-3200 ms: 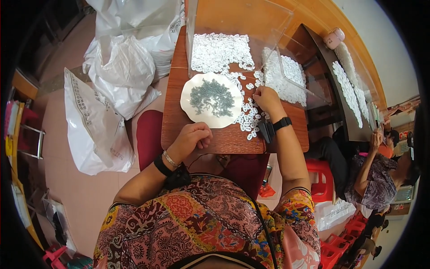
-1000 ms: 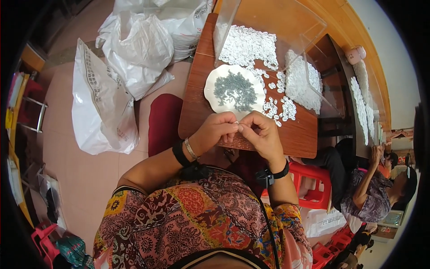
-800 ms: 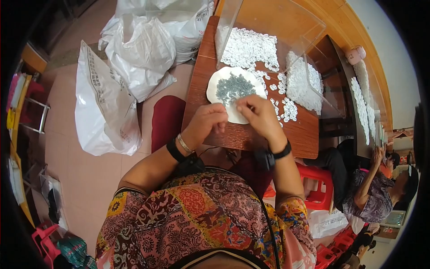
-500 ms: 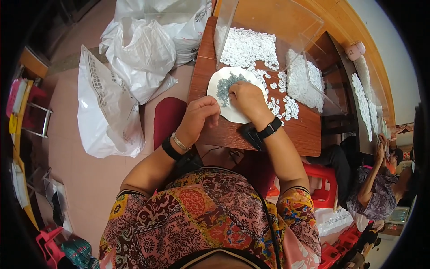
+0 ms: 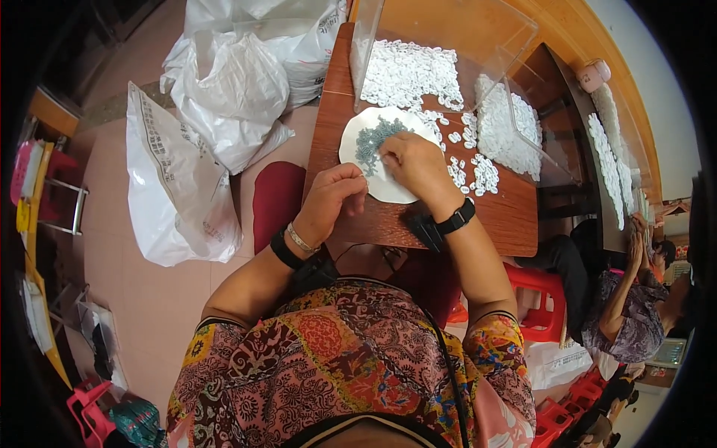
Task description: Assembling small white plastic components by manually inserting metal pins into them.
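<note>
A white plate with a wavy rim (image 5: 351, 127) lies on the brown wooden table (image 5: 328, 112), bearing a heap of tiny grey-green pieces (image 5: 379, 136). Over the plate's right half is my right hand (image 5: 416, 166), its fingertips pinched together at the edge of the heap. My left hand (image 5: 328, 201) hovers at the plate's near left rim, thumb and forefinger pressed together. Whatever sits between the fingers of either hand is too small or too hidden to make out. Small white oval pieces with holes (image 5: 485, 174) lie loose to the plate's right.
Beyond the plate, a clear plastic box (image 5: 478, 37) stands around many white oval pieces (image 5: 407, 71); another pile (image 5: 508, 123) is at the right. White sacks (image 5: 231, 97) stand left of the table. A red stool (image 5: 541, 302) and a seated person (image 5: 627, 313) are at the right.
The view has shifted slightly. My right fingertips have shifted a little at the heap's edge, while my left hand keeps its pinch at the rim.
</note>
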### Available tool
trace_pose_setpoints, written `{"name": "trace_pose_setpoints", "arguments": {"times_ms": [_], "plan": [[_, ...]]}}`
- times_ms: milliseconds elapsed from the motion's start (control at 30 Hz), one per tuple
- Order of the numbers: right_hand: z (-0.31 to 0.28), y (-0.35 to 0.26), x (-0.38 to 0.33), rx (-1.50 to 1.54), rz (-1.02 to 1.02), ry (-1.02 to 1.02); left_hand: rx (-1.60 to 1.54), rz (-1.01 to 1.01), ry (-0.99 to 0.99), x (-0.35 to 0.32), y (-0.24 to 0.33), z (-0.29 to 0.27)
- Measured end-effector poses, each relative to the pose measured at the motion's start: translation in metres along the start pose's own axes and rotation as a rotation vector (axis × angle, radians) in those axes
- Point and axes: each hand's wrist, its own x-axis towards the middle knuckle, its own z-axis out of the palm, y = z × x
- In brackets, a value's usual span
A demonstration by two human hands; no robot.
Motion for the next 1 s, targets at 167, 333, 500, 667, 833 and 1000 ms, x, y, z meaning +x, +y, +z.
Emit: {"name": "trace_pose_setpoints", "arguments": {"times_ms": [167,333,500,667,833,1000], "plan": [[0.012,0.002,0.008,-0.109,-0.058,-0.076,0.013,-0.010,0.003,0.000,-0.001,0.001],[0.017,-0.002,0.010,-0.158,-0.059,-0.111,0.027,-0.005,0.003,-0.001,0.001,0.004],[0.018,0.001,0.004,-0.143,-0.055,-0.084,0.014,-0.008,-0.022,0.000,-0.001,0.009],[0.006,-0.006,0.022,-0.198,0.007,-0.360,0.028,-0.012,-0.038,0.000,-0.003,0.013],[0.006,-0.001,0.028,-0.244,-0.016,-0.452,0.062,0.003,-0.026,-0.001,0.002,0.019],[-0.006,0.006,0.012,-0.013,0.056,-0.286,0.044,0.007,-0.026,-0.003,0.004,0.023]]}}
